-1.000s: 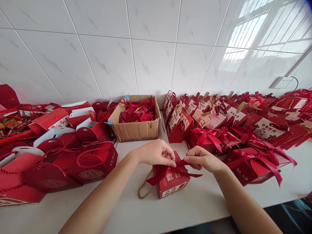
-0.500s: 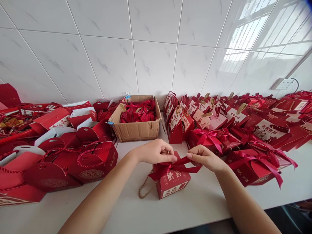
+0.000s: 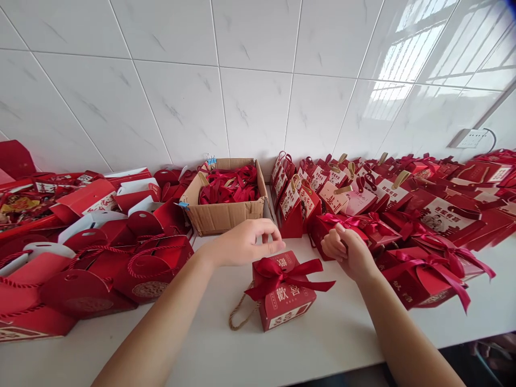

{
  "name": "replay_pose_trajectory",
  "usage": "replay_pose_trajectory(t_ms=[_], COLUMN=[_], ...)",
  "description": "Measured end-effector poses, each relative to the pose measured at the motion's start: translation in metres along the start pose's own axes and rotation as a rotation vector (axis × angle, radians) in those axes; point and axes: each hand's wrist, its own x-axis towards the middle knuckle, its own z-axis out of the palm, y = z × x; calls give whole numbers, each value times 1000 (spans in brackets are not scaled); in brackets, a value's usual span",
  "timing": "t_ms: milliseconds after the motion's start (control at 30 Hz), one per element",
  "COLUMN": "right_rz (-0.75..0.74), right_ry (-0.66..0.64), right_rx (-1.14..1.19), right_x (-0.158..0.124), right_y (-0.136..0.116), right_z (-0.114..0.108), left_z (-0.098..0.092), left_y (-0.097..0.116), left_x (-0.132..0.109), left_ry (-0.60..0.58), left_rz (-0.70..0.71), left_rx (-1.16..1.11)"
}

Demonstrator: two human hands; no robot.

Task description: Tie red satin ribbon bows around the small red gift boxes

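On the white table stands a small red gift box (image 3: 287, 303) with pale lettering, a dark red ribbon bow (image 3: 278, 277) across its top. A twisted cord handle (image 3: 242, 317) lies along its left side. My left hand (image 3: 252, 242) hovers just above the box's back left corner, fingers bent, with a gap between them and the thumb and nothing held. To the right of the box, raised off it, my right hand (image 3: 349, 251) is curled into a loose fist, and nothing shows in it.
Behind the box sits a cardboard carton (image 3: 226, 217) full of red ribbons (image 3: 229, 185). Red boxes with cord handles (image 3: 155, 269) crowd the left side. On the right are ribboned boxes (image 3: 419, 277) and rows of red bags (image 3: 393, 196). A tiled wall (image 3: 258, 107) stands behind.
Both hands have let go of the ribbon. My left hand has risen slightly to the left, and my right hand has moved up and right while its fingers curled. The bow stays on the box.
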Motion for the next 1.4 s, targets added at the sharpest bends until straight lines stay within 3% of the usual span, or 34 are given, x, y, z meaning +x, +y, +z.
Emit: replay_pose_trajectory(t_ms=[200,300,500,667,733,833,933,1033,1133,1267,1400], right_rz=[32,4,-145,-98,-118,-265,-477,-615,-648,-591,-530], right_ry=[-183,-194,-45,-134,-123,-46,-12,127,246,238,226], right_rx=[-147,-172,-225,-355,-421,-560,-821,-1107,-1248,-1361,-1348], right_x=[-7,-8,-5,-7,-8,-8,-9,-12,-15,-17,-16], right_y=[8,10,5,6,7,7,8,12,19,26,28], right_z=[-2,-2,5,14,15,17,23,36,50,61,62], left_z=[16,21,19,22,23,19,9,4,6,11,11], left_y=[12,17,17,6,4,7,14,16,15,18,26], left_x=[1,0,-3,5,4,-4,-15,-21,-19,-16,-19], left_ry=[-210,-227,-146,55,130,177,13,-165,-175,-185,-205], left_rz=[33,21,0,7,-43,-233,-443,-452,-339,-288,-330], left_rx=[183,262,298,465,542,623,639,567,545,549,541])
